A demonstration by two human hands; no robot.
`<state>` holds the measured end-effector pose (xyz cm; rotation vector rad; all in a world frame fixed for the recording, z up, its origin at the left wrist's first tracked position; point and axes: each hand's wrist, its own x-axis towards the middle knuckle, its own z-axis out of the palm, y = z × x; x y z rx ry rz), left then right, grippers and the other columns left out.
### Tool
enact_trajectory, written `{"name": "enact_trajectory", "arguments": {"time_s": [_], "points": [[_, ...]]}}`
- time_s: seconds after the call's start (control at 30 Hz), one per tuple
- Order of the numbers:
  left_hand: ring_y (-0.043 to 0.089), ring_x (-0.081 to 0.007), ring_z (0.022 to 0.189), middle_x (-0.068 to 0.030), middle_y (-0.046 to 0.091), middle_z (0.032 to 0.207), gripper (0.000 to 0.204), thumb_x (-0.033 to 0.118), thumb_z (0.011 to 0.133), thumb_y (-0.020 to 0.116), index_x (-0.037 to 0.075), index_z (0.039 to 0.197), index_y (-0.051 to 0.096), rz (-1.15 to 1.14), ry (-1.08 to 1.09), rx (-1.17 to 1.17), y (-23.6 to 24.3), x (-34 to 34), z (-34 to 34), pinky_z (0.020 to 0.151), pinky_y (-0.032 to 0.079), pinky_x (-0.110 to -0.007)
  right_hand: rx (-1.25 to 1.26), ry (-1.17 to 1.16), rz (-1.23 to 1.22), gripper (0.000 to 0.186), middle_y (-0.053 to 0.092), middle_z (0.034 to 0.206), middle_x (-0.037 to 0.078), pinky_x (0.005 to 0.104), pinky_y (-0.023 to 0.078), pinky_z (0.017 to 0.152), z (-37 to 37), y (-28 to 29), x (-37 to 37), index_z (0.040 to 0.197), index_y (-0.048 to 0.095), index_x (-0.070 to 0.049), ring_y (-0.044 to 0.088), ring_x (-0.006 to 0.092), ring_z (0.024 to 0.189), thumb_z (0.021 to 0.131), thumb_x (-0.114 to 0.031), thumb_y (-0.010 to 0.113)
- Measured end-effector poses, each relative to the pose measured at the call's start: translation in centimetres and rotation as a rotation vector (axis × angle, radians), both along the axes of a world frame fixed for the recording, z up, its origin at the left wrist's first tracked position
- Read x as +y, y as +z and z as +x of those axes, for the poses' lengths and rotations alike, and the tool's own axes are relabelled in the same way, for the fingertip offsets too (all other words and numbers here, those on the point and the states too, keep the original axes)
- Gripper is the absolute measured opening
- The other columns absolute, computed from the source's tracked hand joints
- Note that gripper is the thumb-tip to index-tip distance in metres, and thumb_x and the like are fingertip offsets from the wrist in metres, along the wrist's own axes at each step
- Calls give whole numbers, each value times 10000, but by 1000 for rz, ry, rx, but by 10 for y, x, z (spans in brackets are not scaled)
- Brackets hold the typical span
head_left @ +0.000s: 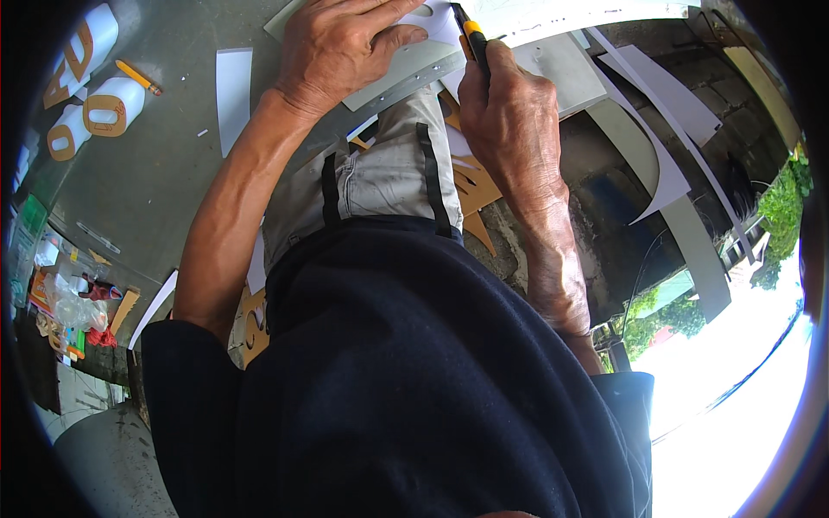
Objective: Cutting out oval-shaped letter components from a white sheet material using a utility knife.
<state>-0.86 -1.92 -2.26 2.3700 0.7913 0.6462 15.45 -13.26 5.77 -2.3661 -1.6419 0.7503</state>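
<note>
Broadly, largest first: dark navy short-sleeved shirt fills the middle. Flat grey work surface spreads to the left; light grey trousers with black straps show below the hands.

Left hand palm down at the upper edge, fingers extended, grasping nothing visible. Right hand clenched around a black-and-yellow utility knife, its front end pointing up and to the left.

Thin white sheet with a rounded opening lies at the upper edge, between left thumb and knife; blade contact cannot be told. Left of the left hand: narrow white rectangular strip. Farther left: white rounded block with tan face, then slim orange pen-like tool just beside it.
</note>
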Motion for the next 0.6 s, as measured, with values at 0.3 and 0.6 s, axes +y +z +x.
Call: {"name": "enact_trajectory", "arguments": {"time_s": [0.3, 0.6], "points": [[583, -332, 1352, -131, 719, 1291, 374, 233, 841, 816, 43, 1160, 770, 18, 18, 3, -3, -4, 1, 1166, 419, -471, 37, -76, -74, 201, 671, 716, 253, 524, 562, 567, -15, 0, -2, 894, 540, 49, 695, 448, 634, 978, -123, 603], [580, -345, 1352, -144, 696, 1329, 398, 223, 849, 809, 45, 1200, 751, -2, 100, -10, 3, -20, 10, 1158, 431, -472, 27, -9, -30, 191, 669, 707, 245, 542, 554, 597, 10, 9, 3, 882, 593, 26, 690, 441, 628, 962, -146, 625]]}}
